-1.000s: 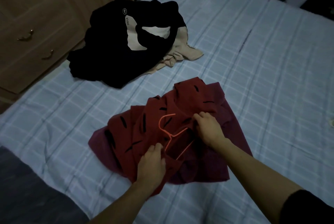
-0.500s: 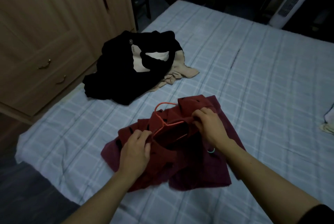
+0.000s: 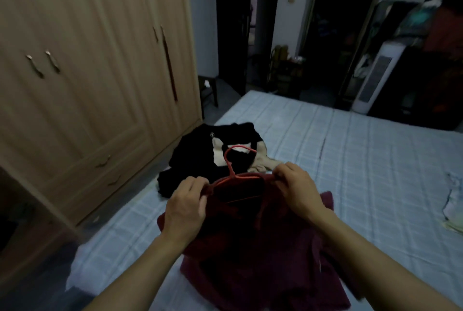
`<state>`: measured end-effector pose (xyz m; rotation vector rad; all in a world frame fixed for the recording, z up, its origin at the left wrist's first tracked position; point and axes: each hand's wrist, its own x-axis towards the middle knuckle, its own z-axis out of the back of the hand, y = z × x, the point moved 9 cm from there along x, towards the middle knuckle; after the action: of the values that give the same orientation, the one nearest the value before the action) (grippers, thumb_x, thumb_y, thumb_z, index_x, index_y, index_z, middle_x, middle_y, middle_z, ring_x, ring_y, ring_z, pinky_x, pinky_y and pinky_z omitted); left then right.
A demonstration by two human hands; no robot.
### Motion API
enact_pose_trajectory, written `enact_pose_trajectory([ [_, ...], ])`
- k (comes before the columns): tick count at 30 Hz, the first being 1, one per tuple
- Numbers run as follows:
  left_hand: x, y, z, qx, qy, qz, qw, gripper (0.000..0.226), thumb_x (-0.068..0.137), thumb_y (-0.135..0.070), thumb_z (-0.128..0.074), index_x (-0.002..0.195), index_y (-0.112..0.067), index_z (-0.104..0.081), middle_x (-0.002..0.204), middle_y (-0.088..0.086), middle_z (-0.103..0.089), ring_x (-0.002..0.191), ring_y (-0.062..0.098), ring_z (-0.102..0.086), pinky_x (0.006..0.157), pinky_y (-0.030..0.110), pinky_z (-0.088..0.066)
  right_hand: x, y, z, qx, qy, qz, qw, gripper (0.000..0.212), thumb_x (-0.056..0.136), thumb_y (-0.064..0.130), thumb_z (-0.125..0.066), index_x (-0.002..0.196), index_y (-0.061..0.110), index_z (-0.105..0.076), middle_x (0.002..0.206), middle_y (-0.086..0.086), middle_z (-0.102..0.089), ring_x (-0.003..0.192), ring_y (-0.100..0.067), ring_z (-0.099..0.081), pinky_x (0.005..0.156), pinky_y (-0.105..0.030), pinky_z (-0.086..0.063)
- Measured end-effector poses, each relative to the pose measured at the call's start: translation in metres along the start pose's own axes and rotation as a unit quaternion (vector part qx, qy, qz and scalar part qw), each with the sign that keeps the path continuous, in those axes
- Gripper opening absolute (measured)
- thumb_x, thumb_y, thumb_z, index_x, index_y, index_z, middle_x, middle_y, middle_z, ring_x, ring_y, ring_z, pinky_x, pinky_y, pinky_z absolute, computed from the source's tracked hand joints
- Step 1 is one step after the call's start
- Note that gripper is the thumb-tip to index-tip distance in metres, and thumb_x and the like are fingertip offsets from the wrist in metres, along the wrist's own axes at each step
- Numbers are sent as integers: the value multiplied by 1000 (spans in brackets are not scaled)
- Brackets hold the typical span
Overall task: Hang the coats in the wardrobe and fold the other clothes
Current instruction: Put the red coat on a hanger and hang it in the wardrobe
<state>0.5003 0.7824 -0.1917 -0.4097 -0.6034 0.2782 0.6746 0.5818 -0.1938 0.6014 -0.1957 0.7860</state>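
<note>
A dark red coat (image 3: pixel 265 255) hangs on a red wire hanger (image 3: pixel 234 167) above the bed. My left hand (image 3: pixel 186 210) grips the coat's left shoulder at the hanger's end. My right hand (image 3: pixel 298 190) pinches the right shoulder at the other end. The hanger's hook points up between my hands. A black garment (image 3: pixel 195 160) with a pale patch lies in a heap on the bed near the wardrobe, on top of a beige garment (image 3: pixel 263 160). The wooden wardrobe (image 3: pixel 87 72) stands at the left with its doors closed.
The bed (image 3: pixel 363 172) has a light blue checked sheet. A pale cloth (image 3: pixel 453 205) lies at the bed's right edge. A white tower fan (image 3: pixel 373 80) stands beyond the bed. A dark doorway (image 3: pixel 235 22) is behind, next to the wardrobe.
Both hands have lifted the red coat on its hanger up off the bed. The view has tilted up toward the wardrobe and the room.
</note>
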Motion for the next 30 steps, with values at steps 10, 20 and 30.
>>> enact_pose_trajectory([
  [10, 19, 36, 147, -38, -109, -20, 993, 29, 80, 4, -64, 96, -19, -57, 90, -3, -54, 81, 18, -54, 71, 40, -50, 45, 159, 61, 5, -96, 49, 994, 11, 86, 19, -69, 85, 26, -61, 85, 11, -57, 79, -13, -55, 74, -38, -49],
  [20, 70, 33, 244, 4, -238, -10, 971, 25, 82, 1, -67, 97, -18, -60, 92, -4, -57, 81, 18, -57, 68, 27, -43, 98, 232, 113, 64, -181, 89, 977, 12, 87, 18, -71, 91, 24, -62, 91, 10, -57, 83, -9, -56, 78, -39, -54],
  [30, 111, 12, 343, 134, -335, -27, 932, 24, 81, 4, -69, 99, -11, -64, 93, 1, -61, 88, 21, -58, 80, 34, -51, 157, 291, 141, 151, -215, 203, 943, 10, 86, 22, -72, 92, 21, -64, 90, 11, -57, 80, -6, -56, 74, -31, -54],
])
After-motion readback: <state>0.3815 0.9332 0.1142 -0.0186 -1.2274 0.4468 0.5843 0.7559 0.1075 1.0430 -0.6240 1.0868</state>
